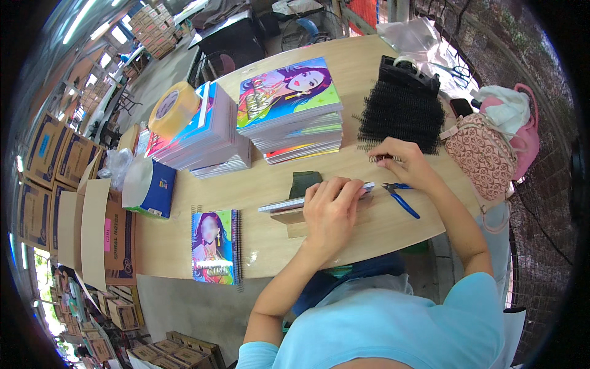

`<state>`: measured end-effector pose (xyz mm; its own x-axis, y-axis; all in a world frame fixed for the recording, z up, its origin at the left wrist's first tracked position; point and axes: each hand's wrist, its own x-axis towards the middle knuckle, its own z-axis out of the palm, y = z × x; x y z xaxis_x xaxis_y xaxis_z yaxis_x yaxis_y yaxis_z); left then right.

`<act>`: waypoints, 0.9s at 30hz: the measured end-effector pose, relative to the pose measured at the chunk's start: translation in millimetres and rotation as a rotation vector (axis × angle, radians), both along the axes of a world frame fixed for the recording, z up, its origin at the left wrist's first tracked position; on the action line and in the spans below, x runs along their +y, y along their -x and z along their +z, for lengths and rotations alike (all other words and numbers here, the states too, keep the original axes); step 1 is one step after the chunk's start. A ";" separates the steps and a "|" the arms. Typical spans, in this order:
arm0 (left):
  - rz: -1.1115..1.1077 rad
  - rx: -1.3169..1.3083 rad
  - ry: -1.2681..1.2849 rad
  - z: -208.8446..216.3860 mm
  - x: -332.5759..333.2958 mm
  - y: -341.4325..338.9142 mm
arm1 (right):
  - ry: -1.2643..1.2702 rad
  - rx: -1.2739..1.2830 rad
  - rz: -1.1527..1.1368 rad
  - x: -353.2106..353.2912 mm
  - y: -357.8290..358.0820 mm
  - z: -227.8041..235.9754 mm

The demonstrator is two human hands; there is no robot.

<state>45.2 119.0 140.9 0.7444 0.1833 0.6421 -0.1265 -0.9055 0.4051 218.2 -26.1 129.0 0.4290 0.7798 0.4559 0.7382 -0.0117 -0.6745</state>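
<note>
My left hand (pixel 332 212) is closed over an unbound notebook (pixel 281 206), which stands on its edge near the table's front. Beneath it is a small brown board (pixel 296 229), and a dark green cloth-like piece (pixel 305 182) lies just behind. My right hand (pixel 402 161) has its fingers pinched at the near edge of a pile of black spiral coils (pixel 399 117), apparently on one coil. Blue-handled cutting pliers (pixel 402 202) lie between my hands. To the left rests a bound notebook (pixel 215 247) with a colourful cover and a coil along its right side.
Two stacks of notebooks (pixel 292 101) stand at the back, a tape roll (pixel 175 109) on the left one. A blue box (pixel 149 187) and an open carton (pixel 104 230) are at the left. A patterned bag (pixel 481 150), phone (pixel 460 108) and scissors (pixel 455 72) sit at the right.
</note>
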 end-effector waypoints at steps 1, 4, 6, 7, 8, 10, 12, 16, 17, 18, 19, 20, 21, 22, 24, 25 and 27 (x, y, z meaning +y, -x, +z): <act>-0.025 0.015 0.029 -2.4 0.6 -1.2 | 0.008 0.036 0.035 -6.9 3.9 5.2; -0.062 -0.024 0.019 -0.7 5.0 -2.4 | 0.008 0.112 0.037 -13.1 21.1 14.5; -0.073 -0.024 0.017 -1.3 8.3 -1.3 | -0.040 0.137 0.065 -11.2 29.7 14.3; -0.079 -0.023 0.014 -1.2 9.4 -0.2 | -0.065 0.149 0.080 -10.5 31.8 14.4; -0.076 -0.019 0.014 -0.1 9.6 0.7 | -0.070 0.160 0.101 -10.1 31.8 13.5; -0.070 -0.010 0.016 1.2 10.4 1.6 | -0.076 0.185 0.144 -7.7 30.4 8.9; -0.071 -0.006 0.017 1.5 11.4 1.8 | -0.116 0.176 0.099 -5.7 32.0 6.3; -0.063 0.002 0.013 2.3 10.6 1.9 | -0.091 0.203 0.124 -2.7 34.0 12.7; -0.059 -0.001 0.007 1.9 10.3 2.7 | -0.101 0.195 0.134 -2.8 33.8 12.1; -0.056 -0.005 0.003 0.7 9.8 3.3 | -0.109 0.187 0.144 -3.2 33.0 10.6; -0.053 -0.010 -0.001 0.2 9.6 3.3 | -0.118 0.178 0.153 -3.7 32.2 9.0; -0.048 -0.011 -0.002 0.8 9.5 2.6 | -0.133 0.144 0.156 -4.3 31.6 7.3; -0.042 -0.012 -0.001 1.1 9.3 2.1 | -0.146 0.111 0.160 -5.1 31.3 5.0; -0.036 -0.013 -0.001 1.2 9.3 1.5 | -0.160 0.078 0.165 -5.9 30.9 3.7; -0.033 -0.012 -0.012 1.5 9.7 -0.1 | -0.117 0.158 0.177 -6.6 29.2 3.4; -0.030 -0.012 -0.018 1.5 9.8 -0.2 | -0.095 0.198 0.185 -6.7 28.6 3.9; -0.032 -0.012 -0.026 -0.1 10.2 0.4 | -0.063 0.197 0.200 -7.6 28.7 7.6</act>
